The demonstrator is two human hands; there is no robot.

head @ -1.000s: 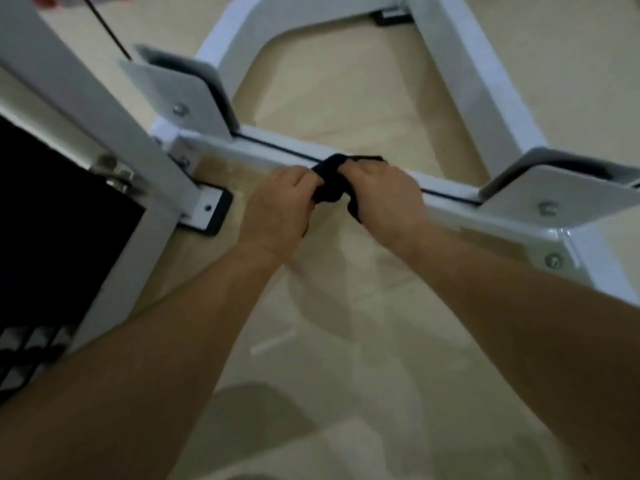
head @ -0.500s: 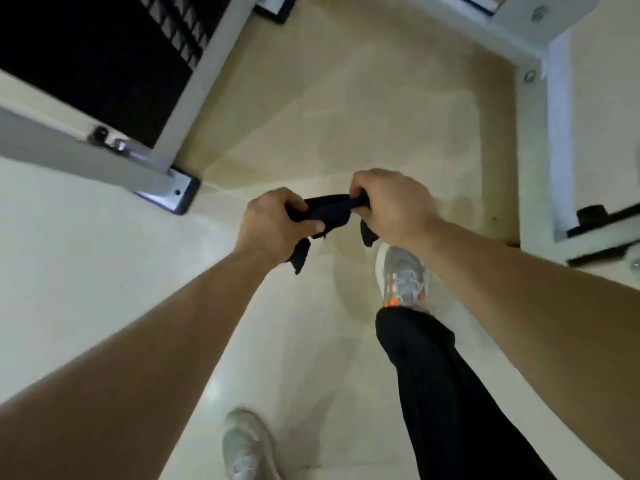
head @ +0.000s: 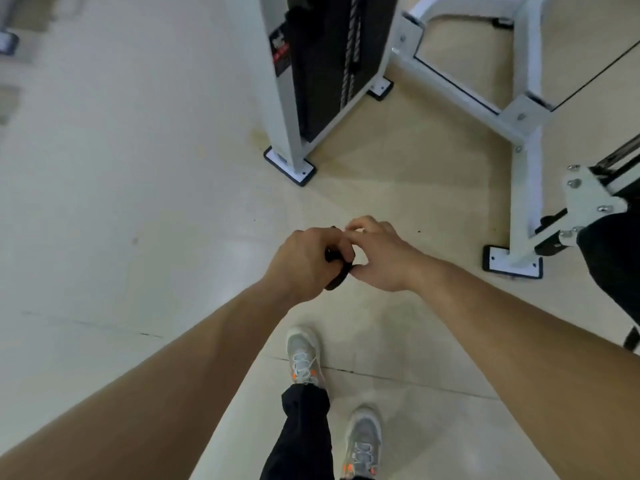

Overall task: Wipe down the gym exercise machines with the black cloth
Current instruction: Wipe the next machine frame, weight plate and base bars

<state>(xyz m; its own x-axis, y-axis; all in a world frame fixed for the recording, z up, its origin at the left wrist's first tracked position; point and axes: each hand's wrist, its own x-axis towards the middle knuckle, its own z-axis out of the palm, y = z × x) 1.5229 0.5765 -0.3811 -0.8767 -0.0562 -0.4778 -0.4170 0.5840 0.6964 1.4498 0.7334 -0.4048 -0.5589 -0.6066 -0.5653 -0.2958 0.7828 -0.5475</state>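
The cloth (head: 336,279) is bunched in the gripping left hand (head: 304,261), over the floor and well apart from the machine (head: 523,133). The right hand (head: 382,259) meets it, but I cannot tell whether it pinches. The cloth looks soft, light and limp, so it is probably best held wadded in the palm.

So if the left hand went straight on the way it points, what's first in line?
The right hand, close against the left hand, which grips the black cloth. Beyond it, likely the white machine frame, though depth is unclear.
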